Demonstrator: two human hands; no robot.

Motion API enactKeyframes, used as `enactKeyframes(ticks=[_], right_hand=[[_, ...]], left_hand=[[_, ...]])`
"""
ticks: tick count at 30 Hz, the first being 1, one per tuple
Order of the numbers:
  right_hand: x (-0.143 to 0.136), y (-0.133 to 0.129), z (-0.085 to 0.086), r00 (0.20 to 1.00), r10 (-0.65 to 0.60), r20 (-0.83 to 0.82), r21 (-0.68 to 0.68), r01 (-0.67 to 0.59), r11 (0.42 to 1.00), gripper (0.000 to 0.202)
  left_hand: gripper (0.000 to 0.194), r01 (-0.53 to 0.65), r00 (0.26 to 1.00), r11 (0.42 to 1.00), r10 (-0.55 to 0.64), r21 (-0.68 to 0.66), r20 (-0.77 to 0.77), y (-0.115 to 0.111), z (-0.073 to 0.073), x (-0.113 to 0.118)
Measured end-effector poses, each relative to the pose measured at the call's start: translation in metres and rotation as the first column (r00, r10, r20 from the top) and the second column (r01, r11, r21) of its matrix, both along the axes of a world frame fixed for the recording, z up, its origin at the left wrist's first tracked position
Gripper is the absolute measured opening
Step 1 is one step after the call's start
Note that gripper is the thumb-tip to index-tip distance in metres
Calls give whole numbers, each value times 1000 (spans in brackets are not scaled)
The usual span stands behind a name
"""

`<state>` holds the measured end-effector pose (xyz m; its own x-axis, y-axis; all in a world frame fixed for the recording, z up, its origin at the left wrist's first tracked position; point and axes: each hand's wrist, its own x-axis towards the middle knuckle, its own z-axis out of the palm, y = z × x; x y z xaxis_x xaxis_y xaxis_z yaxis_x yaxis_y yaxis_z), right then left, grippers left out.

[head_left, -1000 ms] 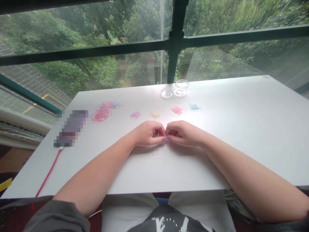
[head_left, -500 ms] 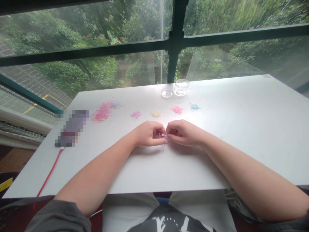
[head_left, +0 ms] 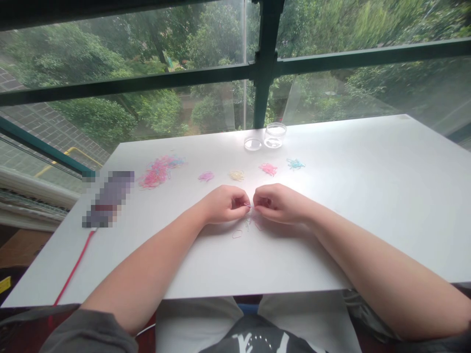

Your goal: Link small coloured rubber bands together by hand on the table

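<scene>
My left hand (head_left: pixel 228 205) is closed in a pinch on a few small rubber bands (head_left: pixel 248 205), pinkish-purple at the fingertips. Close beside it, my right hand (head_left: pixel 276 203) is also pinched, thumb against curled fingers; whatever sits in that pinch is too small to make out. A narrow gap separates the two hands. Beneath them on the white table (head_left: pixel 294 260) lie several loose bands, among them a pink loop (head_left: pixel 237 234). Beyond the hands are small piles of bands: purple (head_left: pixel 206 176), cream (head_left: pixel 236 175), pink (head_left: pixel 268 169) and blue (head_left: pixel 295 163).
A larger mixed pile of bands (head_left: pixel 158 172) lies at the left. Behind the small piles stand a clear round jar (head_left: pixel 274 136) and its lid (head_left: pixel 253 143). A blurred-out flat object (head_left: pixel 110 198) with a red cable (head_left: pixel 75 266) lies by the left edge.
The hands have drawn slightly apart, and the bands that bridged both sets of fingertips now show only at the left ones. The camera view has shifted slightly.
</scene>
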<state>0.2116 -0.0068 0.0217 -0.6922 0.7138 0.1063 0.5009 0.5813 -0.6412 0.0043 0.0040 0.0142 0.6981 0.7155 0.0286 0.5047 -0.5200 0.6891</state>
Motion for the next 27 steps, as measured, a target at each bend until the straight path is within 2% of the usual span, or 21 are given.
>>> enactKeyframes(ticks=[9, 15, 22, 25, 27], right_hand=[[8, 4, 2, 997, -27, 71, 6, 27, 1000, 8], [7, 5, 0, 997, 24, 70, -11, -23, 1000, 15], [10, 6, -3, 993, 95, 73, -37, -92, 995, 14], [9, 6, -4, 997, 68, 35, -49, -66, 997, 9], [5, 5, -6, 1000, 17, -19, -38, -17, 999, 13]], left_hand=[[11, -1, 1000, 999, 2, -39, 26, 1, 1, -3], [15, -16, 997, 997, 21, -76, 68, 3, -1, -5], [21, -45, 980, 983, 78, -178, 184, 10, -8, -10], [22, -55, 973, 978, 98, -201, 209, 11, -8, -11], [22, -63, 971, 976, 108, -206, 213, 11, -8, -10]])
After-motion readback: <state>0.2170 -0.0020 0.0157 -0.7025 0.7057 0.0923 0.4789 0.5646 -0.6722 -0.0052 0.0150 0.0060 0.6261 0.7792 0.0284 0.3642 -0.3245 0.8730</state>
